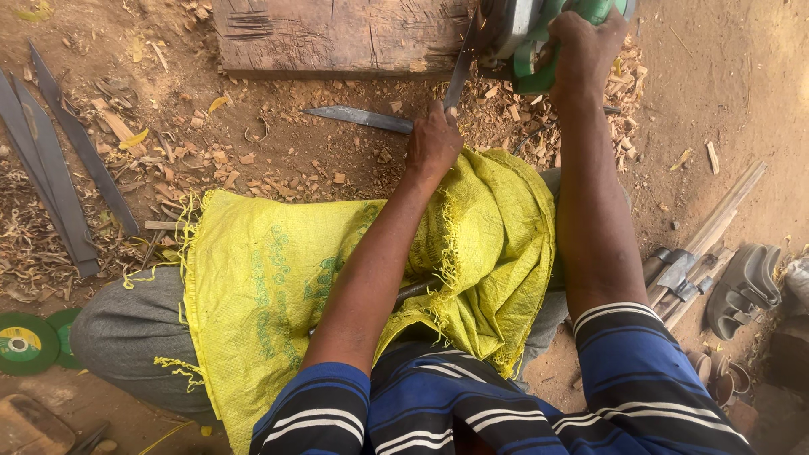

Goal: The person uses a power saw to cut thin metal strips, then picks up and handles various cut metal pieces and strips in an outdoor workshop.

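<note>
Ground: bare brown dirt (pixel 725 76) strewn with pale wood chips (pixel 211 156) and curled shavings, thickest at the far side and at the left.
Wood block: a heavy, rough-sawn timber block (pixel 337 34) lies across the far edge; its near face is cracked and dark-stained.
Loose blade: a flat, dark metal blade (pixel 358 118) lies on the chips just near the block, left of the left hand.
Metal strips: several long, thin grey strips (pixel 59 177) lie angled at the far left.
Discs: two round green grinding discs (pixel 29 341) lie flat at the near left.
Right side: wooden sticks and a hammer-like tool (pixel 683 274) lie together, with a grey sandal (pixel 746 286) beside them.
Sack: a yellow woven plastic sack (pixel 270 278) with frayed edges covers the lap and grey trousers, hiding the legs beneath the arms.
Left hand: the left hand (pixel 434 143) is closed in a fist around a narrow, dark metal blade (pixel 462 72), which slants up toward the grinder.
Right hand: the right hand (pixel 581 50) is clamped around the green body of a power grinder (pixel 539 34) at the far edge; the wheel is probably meeting the blade, though the contact is cut off.
Sleeves: blue with white stripes.
</note>
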